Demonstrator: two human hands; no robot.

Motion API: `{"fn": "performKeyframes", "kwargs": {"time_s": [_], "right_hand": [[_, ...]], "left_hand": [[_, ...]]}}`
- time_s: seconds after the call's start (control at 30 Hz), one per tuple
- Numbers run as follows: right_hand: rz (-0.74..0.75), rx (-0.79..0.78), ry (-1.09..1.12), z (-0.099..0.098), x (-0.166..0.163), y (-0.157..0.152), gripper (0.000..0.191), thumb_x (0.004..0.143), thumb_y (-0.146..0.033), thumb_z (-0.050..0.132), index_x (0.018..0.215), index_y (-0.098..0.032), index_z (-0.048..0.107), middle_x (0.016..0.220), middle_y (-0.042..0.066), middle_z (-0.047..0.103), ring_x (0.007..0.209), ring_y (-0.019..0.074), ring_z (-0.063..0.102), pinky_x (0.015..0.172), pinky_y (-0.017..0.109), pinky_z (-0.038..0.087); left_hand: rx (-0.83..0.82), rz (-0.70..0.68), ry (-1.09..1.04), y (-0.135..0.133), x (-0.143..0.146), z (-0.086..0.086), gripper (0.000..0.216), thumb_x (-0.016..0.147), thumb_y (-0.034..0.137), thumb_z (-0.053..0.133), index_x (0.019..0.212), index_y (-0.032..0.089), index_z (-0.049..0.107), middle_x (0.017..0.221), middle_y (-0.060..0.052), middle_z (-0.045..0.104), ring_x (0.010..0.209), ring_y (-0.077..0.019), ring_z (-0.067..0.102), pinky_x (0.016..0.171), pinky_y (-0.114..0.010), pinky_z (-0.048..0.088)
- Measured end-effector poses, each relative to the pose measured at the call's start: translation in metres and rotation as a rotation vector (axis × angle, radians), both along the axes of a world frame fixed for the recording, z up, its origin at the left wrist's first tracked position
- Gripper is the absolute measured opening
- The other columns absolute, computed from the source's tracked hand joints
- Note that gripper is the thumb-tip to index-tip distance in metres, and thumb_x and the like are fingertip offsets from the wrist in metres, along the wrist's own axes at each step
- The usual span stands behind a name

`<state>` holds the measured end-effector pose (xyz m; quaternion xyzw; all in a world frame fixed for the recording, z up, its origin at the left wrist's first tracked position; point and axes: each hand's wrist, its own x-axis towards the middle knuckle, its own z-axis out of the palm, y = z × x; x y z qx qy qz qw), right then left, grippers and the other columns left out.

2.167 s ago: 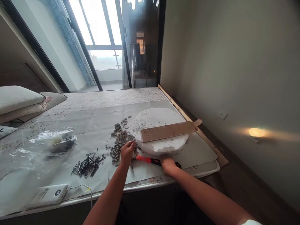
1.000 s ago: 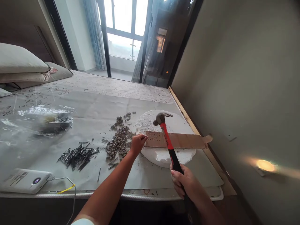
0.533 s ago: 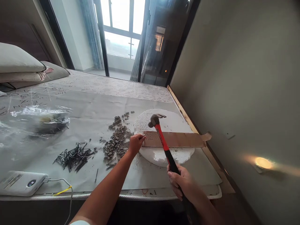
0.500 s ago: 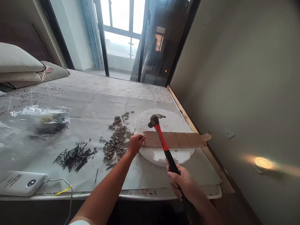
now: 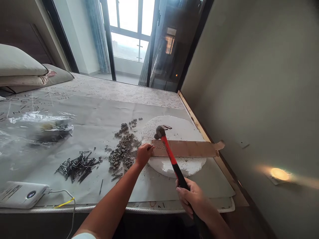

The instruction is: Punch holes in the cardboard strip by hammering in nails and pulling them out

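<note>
My right hand (image 5: 191,199) grips the black end of a red-handled claw hammer (image 5: 169,154). Its steel head hovers just above the left end of a brown wooden strip (image 5: 189,148). The strip lies across a round white foam slab (image 5: 174,132). My left hand (image 5: 143,154) is pinched at the strip's left end, holding a thin nail against it; the nail itself barely shows. The strip's left end is dotted with small holes or nail heads.
A heap of gravel (image 5: 123,151) lies left of the foam. A pile of dark nails (image 5: 76,164) and a few loose ones sit further left. A plastic bag (image 5: 42,127), a white power bank (image 5: 21,196) with cable, pillows (image 5: 20,64) and the right-hand wall (image 5: 261,83) surround the covered bed.
The right hand took the hammer off the bed, raised it, and has now swung its head down towards the strip. The left hand moved from the gravel to the strip's end.
</note>
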<state>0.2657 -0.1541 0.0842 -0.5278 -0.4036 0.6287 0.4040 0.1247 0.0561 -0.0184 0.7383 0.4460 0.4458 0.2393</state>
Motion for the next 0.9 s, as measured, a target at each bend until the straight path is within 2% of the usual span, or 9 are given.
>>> {"fn": "performKeyframes", "kwargs": {"time_s": [0.27,0.4,0.5,0.7,0.9], "right_hand": [[-0.014,-0.030,0.003,0.008,-0.004,-0.012,0.025,0.078,-0.042,0.050,0.083,-0.019,0.041,0.042,-0.014,0.030,0.027,0.0034,0.023,0.026,0.016,0.022],[-0.004,-0.052,-0.008,0.006,-0.011,-0.012,0.026,0.079,-0.041,0.049,0.088,-0.018,0.042,0.043,-0.014,0.029,0.026,0.0033,0.024,0.027,0.016,0.023],[-0.001,-0.082,-0.047,0.006,-0.016,-0.010,0.024,0.078,-0.040,0.050,0.084,-0.018,0.042,0.042,-0.014,0.030,0.027,0.0035,0.024,0.028,0.017,0.024],[-0.044,-0.019,-0.092,0.016,-0.014,-0.015,0.028,0.080,-0.043,0.047,0.092,-0.018,0.042,0.035,-0.015,0.026,0.028,0.0049,0.023,0.030,0.016,0.022],[-0.014,-0.096,-0.183,0.007,-0.022,-0.012,0.019,0.075,-0.037,0.048,0.079,-0.020,0.040,0.034,-0.015,0.027,0.026,0.0044,0.022,0.027,0.016,0.019]], "left_hand": [[0.020,0.008,0.018,-0.002,-0.002,0.002,0.019,0.077,0.025,0.055,0.060,0.018,0.059,0.061,0.000,0.059,0.062,-0.0115,0.052,0.061,-0.022,0.039],[0.010,-0.011,0.003,-0.002,-0.002,0.000,0.019,0.077,0.025,0.055,0.061,0.017,0.059,0.061,-0.001,0.059,0.059,-0.0111,0.051,0.058,-0.022,0.038],[-0.006,0.004,0.003,-0.003,-0.003,-0.001,0.019,0.076,0.024,0.056,0.058,0.017,0.058,0.058,-0.001,0.057,0.056,-0.0105,0.049,0.055,-0.021,0.036],[-0.009,-0.016,-0.019,-0.003,-0.003,-0.001,0.018,0.077,0.024,0.055,0.061,0.018,0.061,0.060,0.000,0.060,0.060,-0.0108,0.052,0.058,-0.021,0.038],[0.005,0.009,0.022,-0.003,-0.003,-0.002,0.018,0.076,0.022,0.056,0.060,0.018,0.061,0.061,-0.001,0.060,0.060,-0.0110,0.052,0.059,-0.022,0.038]]}}
